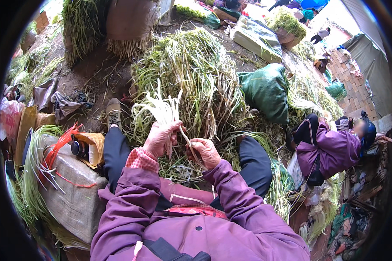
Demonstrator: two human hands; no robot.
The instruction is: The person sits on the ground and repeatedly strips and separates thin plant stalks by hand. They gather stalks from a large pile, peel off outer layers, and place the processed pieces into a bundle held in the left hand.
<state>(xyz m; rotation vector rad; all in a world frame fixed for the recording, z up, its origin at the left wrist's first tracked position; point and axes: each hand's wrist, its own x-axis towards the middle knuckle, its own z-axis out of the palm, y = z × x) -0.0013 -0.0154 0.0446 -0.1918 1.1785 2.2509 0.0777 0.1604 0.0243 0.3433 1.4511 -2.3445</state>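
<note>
My left hand (pixel 162 138) is closed around a small bunch of pale, whitish plant stalks (pixel 161 109), whose loose ends fan out above the fist. To its right, my right hand (pixel 206 152) pinches a thin pale stalk (pixel 185 137) that slants down from beside the left fist. Whether that stalk is still part of the bunch cannot be told. Just beyond both hands rises a large heap of long green and straw-coloured stalks (pixel 192 78). Loose trimmings (pixel 183 171) lie below the hands, between my knees.
A green sack (pixel 264 91) stands right of the heap. At left, a cloth-covered block (pixel 75 189) bears green stalks and orange-red strips (pixel 57 150), beside a yellow bag (pixel 93 148). A person in purple (pixel 330 150) sits at right. More stalk bundles (pixel 81 29) stand behind.
</note>
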